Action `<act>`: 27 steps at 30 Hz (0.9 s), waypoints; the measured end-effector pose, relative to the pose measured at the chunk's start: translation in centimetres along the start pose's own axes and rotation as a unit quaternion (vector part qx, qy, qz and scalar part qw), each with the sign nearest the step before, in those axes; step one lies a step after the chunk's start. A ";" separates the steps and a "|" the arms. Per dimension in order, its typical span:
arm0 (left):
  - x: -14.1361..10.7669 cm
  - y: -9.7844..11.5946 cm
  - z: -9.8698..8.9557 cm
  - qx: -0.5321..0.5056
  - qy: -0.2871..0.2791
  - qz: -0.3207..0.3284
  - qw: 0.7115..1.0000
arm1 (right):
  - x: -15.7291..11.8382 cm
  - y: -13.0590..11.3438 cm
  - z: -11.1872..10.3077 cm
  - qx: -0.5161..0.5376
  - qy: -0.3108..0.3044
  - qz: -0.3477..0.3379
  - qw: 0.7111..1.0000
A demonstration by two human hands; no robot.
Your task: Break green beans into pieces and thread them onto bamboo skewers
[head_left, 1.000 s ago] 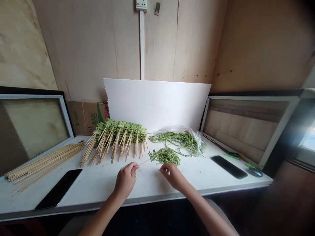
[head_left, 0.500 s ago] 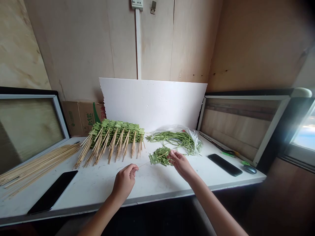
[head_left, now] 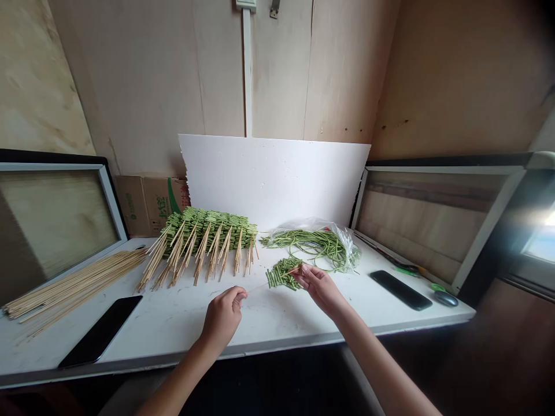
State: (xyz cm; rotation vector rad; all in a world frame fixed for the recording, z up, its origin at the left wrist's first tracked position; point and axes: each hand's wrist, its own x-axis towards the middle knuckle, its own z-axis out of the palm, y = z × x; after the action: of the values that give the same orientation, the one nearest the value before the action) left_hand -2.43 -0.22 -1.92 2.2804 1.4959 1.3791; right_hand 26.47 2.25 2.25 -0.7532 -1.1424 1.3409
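My left hand (head_left: pixel 224 316) is closed in a pinch above the front of the white table; what it holds, if anything, is too faint to make out. My right hand (head_left: pixel 319 289) pinches a thin brown stick (head_left: pixel 295 270) over the right side of a small pile of cut green bean pieces (head_left: pixel 277 274). Behind that pile, long green beans (head_left: pixel 303 240) lie partly in a clear plastic bag (head_left: pixel 347 248). Left of them is a big stack of skewered bean pieces (head_left: pixel 208 222), its bare skewer ends (head_left: pixel 177 251) pointing toward me.
Loose skewers (head_left: pixel 82 280) and a dark tablet (head_left: pixel 102 332) lie on the white table (head_left: pixel 173 329) at the left. A phone (head_left: pixel 401 290) and a mouse (head_left: pixel 446 298) are at the right. A white board (head_left: pixel 277 179) and a cardboard box (head_left: pixel 151 202) stand behind.
The view has shifted slightly, so things appear a little further right. The brown stick now shows at my right fingertips over the pile. My left hand keeps nearly the same place, still pinched.
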 end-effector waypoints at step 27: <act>0.0 -0.4 0.1 0.007 0.010 0.016 1.000 | 0.0 1.2 0.0 -0.050 0.078 -0.026 0.995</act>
State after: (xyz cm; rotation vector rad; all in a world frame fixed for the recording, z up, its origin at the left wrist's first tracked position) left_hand -2.61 0.01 -2.20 2.3165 1.4857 1.4079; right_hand 26.04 2.38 1.16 -0.8785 -1.1037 1.1673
